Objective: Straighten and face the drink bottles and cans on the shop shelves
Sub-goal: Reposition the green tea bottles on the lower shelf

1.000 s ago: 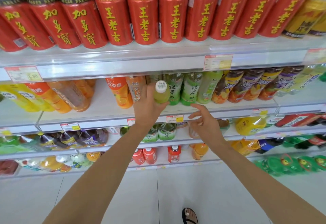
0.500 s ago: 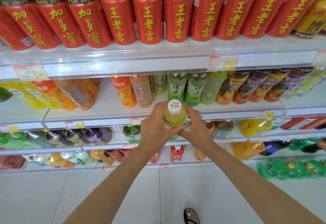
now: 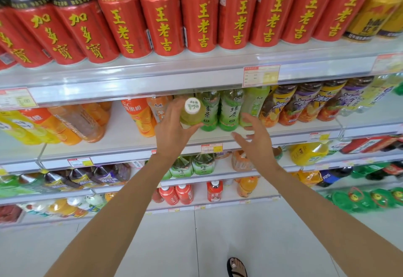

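My left hand (image 3: 172, 130) grips a yellow-green tea bottle (image 3: 192, 113) with a white cap, held at the second shelf (image 3: 122, 143) with its cap tilted toward me. It sits just left of the green tea bottles (image 3: 231, 111) standing in a row there. My right hand (image 3: 256, 139) hovers to the right with fingers spread, holding nothing, in front of the shelf edge below a light green bottle (image 3: 254, 104). Red cans (image 3: 200, 14) line the top shelf with labels facing out.
Orange juice bottles (image 3: 139, 115) stand left of my left hand, purple-labelled bottles (image 3: 305, 102) to the right. Lower shelves hold more green tea (image 3: 202, 165), red bottles (image 3: 185, 193) and a yellow jug (image 3: 309, 154). A sandalled foot (image 3: 236, 267) is on the tiled floor.
The bottle, held in both hands below the shelf edge half a second ago, has gone up and back to the second shelf in my left hand. My right hand let go and moved right.
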Available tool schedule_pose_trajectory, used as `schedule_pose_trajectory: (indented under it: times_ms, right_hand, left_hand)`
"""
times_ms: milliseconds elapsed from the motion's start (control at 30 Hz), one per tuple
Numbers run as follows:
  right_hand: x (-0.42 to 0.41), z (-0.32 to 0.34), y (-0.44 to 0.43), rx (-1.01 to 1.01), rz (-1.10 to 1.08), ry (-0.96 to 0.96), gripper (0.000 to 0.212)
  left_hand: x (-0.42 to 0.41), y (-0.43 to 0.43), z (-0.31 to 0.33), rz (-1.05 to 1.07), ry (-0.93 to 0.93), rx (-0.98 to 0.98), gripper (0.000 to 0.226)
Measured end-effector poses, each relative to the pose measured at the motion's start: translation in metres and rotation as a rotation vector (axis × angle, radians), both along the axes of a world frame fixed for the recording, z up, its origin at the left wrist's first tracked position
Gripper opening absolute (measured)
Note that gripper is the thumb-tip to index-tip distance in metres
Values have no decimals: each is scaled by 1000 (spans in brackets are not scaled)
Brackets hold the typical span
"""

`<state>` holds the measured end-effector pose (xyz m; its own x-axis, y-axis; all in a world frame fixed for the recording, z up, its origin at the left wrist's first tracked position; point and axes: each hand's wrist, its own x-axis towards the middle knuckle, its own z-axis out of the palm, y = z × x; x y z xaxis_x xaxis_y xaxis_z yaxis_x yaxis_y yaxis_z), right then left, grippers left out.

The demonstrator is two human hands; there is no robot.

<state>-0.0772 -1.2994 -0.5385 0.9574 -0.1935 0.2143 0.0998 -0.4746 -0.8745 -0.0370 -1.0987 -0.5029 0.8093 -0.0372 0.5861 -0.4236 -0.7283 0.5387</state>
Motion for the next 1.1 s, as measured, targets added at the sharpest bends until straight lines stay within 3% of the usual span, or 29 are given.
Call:
schedule_pose_trajectory:
  times_ms: [200, 333, 567, 700, 833, 933, 1033, 1100]
  right_hand:
    - [42, 17, -13, -21, -61, 21, 65]
    - [64, 29, -18, -115, -90, 57, 70]
    - [87, 41, -19, -75, 15, 129, 48]
    - [78, 35, -38, -113, -153, 40, 43]
    - [63, 30, -58, -224, -299, -60, 48]
    - [72, 42, -63, -69, -190, 51, 44]
    - [87, 55, -64, 156, -69, 144, 34]
    - [93, 56, -64, 166, -99, 129, 34]
  left_hand:
    - [28, 0, -15, 125, 172, 70, 79]
    - [40, -5, -16, 184, 171, 141, 79]
    - [49, -6, -19, 259, 187, 206, 68]
    - [43, -7, -16, 241, 217, 252, 68]
    - [27, -7, -25, 192, 127, 246, 58]
    - [12, -14, -35, 31, 8, 234, 38]
    - [5, -23, -41, -108, 16, 267, 34]
    - [0, -30, -42, -162, 26, 276, 31]
